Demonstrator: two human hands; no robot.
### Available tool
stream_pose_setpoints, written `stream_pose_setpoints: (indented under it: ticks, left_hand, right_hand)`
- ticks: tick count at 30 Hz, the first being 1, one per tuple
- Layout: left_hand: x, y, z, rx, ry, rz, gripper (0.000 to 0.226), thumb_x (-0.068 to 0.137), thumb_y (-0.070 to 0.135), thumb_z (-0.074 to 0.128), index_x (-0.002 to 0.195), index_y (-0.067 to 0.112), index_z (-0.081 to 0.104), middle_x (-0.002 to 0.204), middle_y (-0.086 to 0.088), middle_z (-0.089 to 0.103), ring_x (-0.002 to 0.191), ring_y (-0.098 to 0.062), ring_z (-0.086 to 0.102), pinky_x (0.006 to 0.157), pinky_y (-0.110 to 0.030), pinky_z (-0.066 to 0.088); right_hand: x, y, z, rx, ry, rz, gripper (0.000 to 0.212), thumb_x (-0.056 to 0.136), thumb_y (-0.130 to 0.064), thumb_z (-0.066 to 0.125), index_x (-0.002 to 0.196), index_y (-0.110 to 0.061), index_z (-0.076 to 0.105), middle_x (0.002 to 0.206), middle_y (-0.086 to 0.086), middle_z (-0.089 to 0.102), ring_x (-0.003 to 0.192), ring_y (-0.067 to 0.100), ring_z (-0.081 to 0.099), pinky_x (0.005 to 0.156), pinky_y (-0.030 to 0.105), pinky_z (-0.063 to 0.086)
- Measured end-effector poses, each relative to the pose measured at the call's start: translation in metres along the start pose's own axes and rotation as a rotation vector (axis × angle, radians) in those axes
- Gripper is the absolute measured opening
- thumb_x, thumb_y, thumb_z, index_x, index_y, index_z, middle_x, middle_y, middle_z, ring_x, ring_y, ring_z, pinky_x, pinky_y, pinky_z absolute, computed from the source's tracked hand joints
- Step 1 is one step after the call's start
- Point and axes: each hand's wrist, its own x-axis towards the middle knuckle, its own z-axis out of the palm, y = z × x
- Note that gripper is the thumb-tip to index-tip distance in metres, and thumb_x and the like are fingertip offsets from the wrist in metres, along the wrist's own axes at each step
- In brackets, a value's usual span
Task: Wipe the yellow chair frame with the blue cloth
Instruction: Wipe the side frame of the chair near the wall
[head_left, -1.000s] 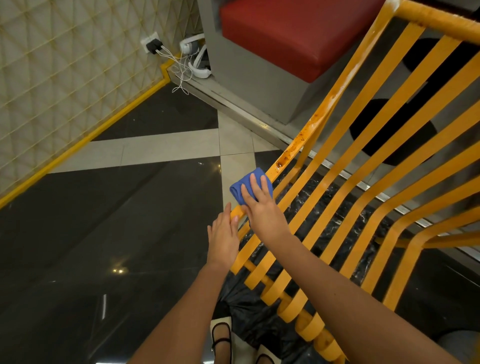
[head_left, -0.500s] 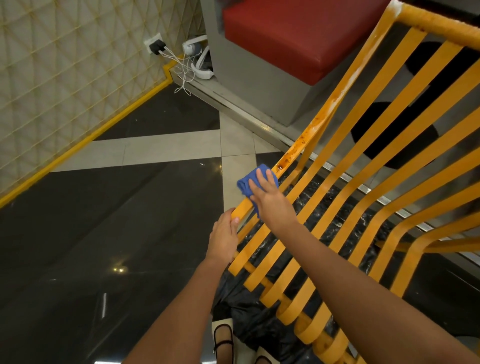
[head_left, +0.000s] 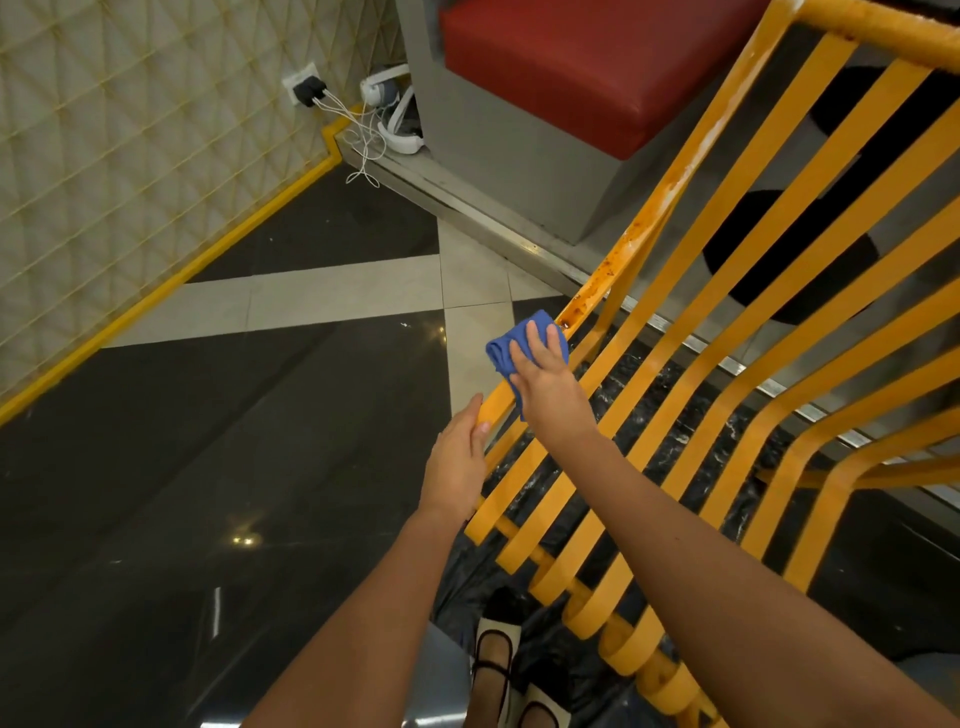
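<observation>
Right hand (head_left: 545, 384) presses blue cloth (head_left: 506, 348) onto yellow chair frame (head_left: 639, 228).

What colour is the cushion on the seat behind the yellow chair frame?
Red: the cushion sits on a grey base, shown in the head view.

A cream wall (head_left: 130, 156) patterned in raised diamonds is running down to a yellow skirting strip (head_left: 171, 291), glossy black floor tiles (head_left: 208, 467) banded with pale ones are catching a ceiling light, and a grey bench with a red cushion (head_left: 571, 67) is sitting beside a socket (head_left: 304, 85) trailing white cables.
</observation>
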Motion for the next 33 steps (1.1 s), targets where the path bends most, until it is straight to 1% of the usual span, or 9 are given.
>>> stream_pose_setpoints:
  ticks: [2,5,8,11,16,22,26,28,33]
  left_hand:
    - [0.000,0.001,-0.001,-0.007,-0.004,0.007,0.044,0.099,0.023,0.035,0.143,0.020,0.030,0.146,0.001,0.039,0.133,-0.012,0.035,0.103,-0.022,0.029]
    - [-0.001,0.003,-0.002,0.008,0.002,0.011,0.044,0.099,0.022,0.036,0.143,0.022,0.029,0.145,0.000,0.040,0.132,-0.014,0.037,0.102,-0.023,0.031]
    - [-0.001,0.003,-0.003,0.022,-0.006,0.004,0.045,0.099,0.022,0.036,0.143,0.021,0.029,0.145,0.001,0.040,0.132,-0.013,0.038,0.101,-0.022,0.031]
    - [0.002,0.003,-0.006,0.039,-0.028,0.012,0.045,0.099,0.023,0.037,0.143,0.020,0.029,0.145,0.000,0.040,0.131,-0.014,0.038,0.103,-0.024,0.031]
    - [0.008,0.010,-0.004,0.055,-0.035,0.040,0.046,0.099,0.023,0.039,0.143,0.019,0.029,0.144,-0.002,0.041,0.131,-0.015,0.039,0.104,-0.026,0.032]
    - [0.009,0.009,-0.003,0.075,-0.033,0.032,0.047,0.098,0.024,0.039,0.144,0.020,0.029,0.146,0.000,0.039,0.132,-0.014,0.038,0.104,-0.025,0.032]
    - [0.007,0.010,0.000,0.075,0.001,0.034,0.046,0.098,0.025,0.039,0.143,0.019,0.030,0.145,0.000,0.041,0.131,-0.014,0.038,0.102,-0.023,0.032]
    - [0.007,0.012,0.000,0.071,0.007,0.026,0.046,0.098,0.026,0.040,0.143,0.019,0.031,0.144,0.000,0.042,0.131,-0.014,0.039,0.103,-0.025,0.033]
    - [0.016,0.017,0.001,0.068,-0.006,0.043,0.047,0.097,0.026,0.044,0.142,0.018,0.033,0.143,-0.001,0.044,0.131,-0.016,0.040,0.107,-0.032,0.035]
  right_hand:
    - [-0.013,-0.007,0.003,0.020,-0.009,-0.059,0.048,0.100,-0.017,0.038,0.145,-0.011,0.024,0.157,0.012,0.009,0.144,0.032,-0.001,0.112,0.041,0.029]
    - [-0.015,0.001,-0.002,-0.038,-0.066,-0.134,0.050,0.101,-0.021,0.034,0.147,-0.014,0.019,0.158,0.009,0.004,0.145,0.028,-0.004,0.112,0.039,0.028]
    - [0.006,0.011,-0.012,-0.091,-0.062,-0.062,0.052,0.101,-0.018,0.035,0.148,-0.016,0.013,0.158,0.008,0.000,0.144,0.027,-0.007,0.114,0.038,0.026]
    - [0.005,0.003,-0.010,-0.031,-0.057,0.013,0.051,0.101,-0.021,0.034,0.148,-0.014,0.015,0.158,0.008,0.000,0.144,0.027,-0.009,0.115,0.039,0.024]
    - [-0.011,0.001,-0.008,-0.040,-0.082,-0.125,0.049,0.100,-0.021,0.035,0.147,-0.016,0.020,0.158,0.007,0.005,0.145,0.026,-0.004,0.111,0.038,0.031]
    - [0.007,0.006,-0.013,-0.005,-0.055,-0.006,0.047,0.100,-0.018,0.035,0.146,-0.014,0.024,0.158,0.007,0.007,0.145,0.026,-0.005,0.114,0.042,0.027]
    - [-0.007,0.008,-0.014,-0.029,-0.077,-0.109,0.048,0.101,-0.021,0.035,0.147,-0.015,0.022,0.158,0.007,0.006,0.145,0.025,-0.003,0.110,0.039,0.032]
    - [0.002,0.015,-0.019,-0.022,-0.056,-0.105,0.047,0.100,-0.021,0.035,0.146,-0.016,0.025,0.158,0.006,0.008,0.145,0.025,-0.002,0.108,0.039,0.036]
    - [0.017,0.018,-0.020,0.003,-0.033,-0.002,0.046,0.101,-0.020,0.034,0.145,-0.014,0.028,0.158,0.006,0.008,0.145,0.025,-0.003,0.110,0.039,0.034]
